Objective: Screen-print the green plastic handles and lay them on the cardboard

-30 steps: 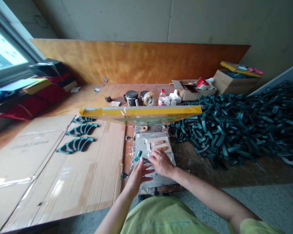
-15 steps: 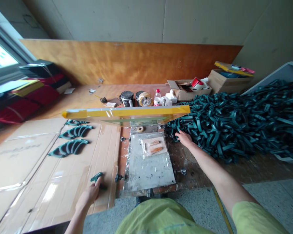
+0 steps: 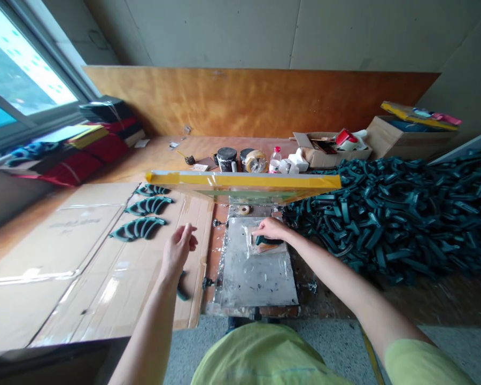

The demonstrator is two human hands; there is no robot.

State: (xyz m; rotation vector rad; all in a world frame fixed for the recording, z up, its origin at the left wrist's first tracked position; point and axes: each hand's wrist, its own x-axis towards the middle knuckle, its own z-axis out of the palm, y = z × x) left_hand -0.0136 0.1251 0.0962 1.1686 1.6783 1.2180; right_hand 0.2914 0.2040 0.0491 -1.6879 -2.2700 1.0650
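We are holding a green part (image 3: 260, 241) over the grey plate (image 3: 244, 280), near the middle of the frame.
Our right hand (image 3: 273, 229) is closed on that part at the film-covered block (image 3: 251, 247), below the yellow-edged panel (image 3: 240, 181); its fingers hide much of the contact, so we cannot fairly say whether part and block touch. Our left hand (image 3: 178, 246) hovers left of centre over the cardboard (image 3: 84, 262), fingers loosely curled, with nothing visible in its grasp. A lone piece (image 3: 182, 286) lies just below it, fanned rows (image 3: 140, 229) sit further left, and a heap (image 3: 369, 219) fills the right side. We judge the step in hand to be seating the part on the block; the next move calls for careful lining-up and a steady release.
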